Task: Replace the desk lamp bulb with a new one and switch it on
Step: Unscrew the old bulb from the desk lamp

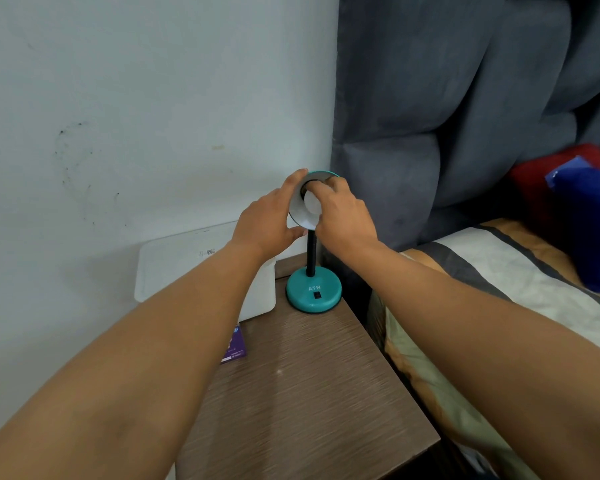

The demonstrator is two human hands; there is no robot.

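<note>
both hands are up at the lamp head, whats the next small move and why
Probably twist the bulb in its socket. The right hand is closed on it inside the teal shade, and the left hand braces the shade's rim. Whether it is going in or coming out cannot be told. The bulb is unlit.

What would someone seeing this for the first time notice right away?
Two bare forearms reach in from the bottom corners and meet at a teal desk lamp at the back of a brown wooden nightstand. The left hand grips the rim of the lamp shade while the right hand closes on the white bulb inside it. To the right, a grey padded headboard rises over a striped bed.
</note>
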